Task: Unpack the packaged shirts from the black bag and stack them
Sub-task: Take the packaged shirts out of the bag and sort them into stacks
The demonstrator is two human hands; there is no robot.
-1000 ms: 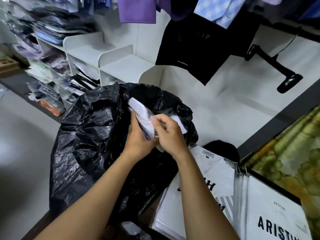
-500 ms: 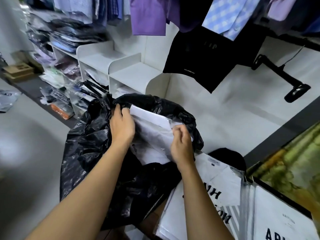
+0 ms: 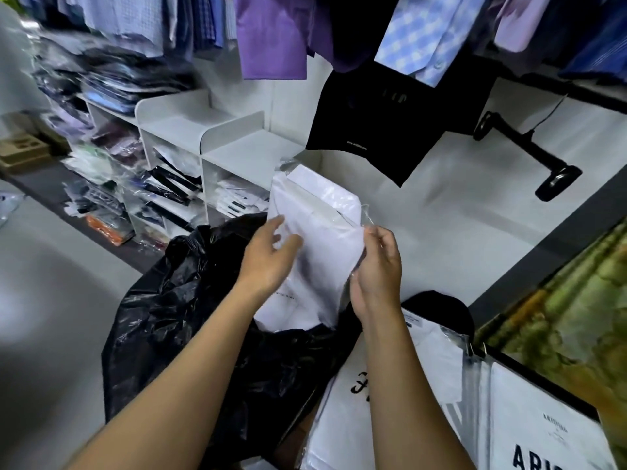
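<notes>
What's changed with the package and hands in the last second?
The packaged white shirt has risen mostly out of the black bag. The right hand still grips its right edge; the left hand has released the top and rests open on its left side. The stack of packaged shirts is unchanged.

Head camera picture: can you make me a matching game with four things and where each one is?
Things:
1 black bag
2 white packaged shirt
3 purple shirt
4 stack of packaged shirts

Places:
A hanging at the top
B lying at the lower right
C sticking up out of the bag's mouth
D crumpled open at the lower left

Pairs: 1-D, 2-C, 3-A, 4-B
</notes>
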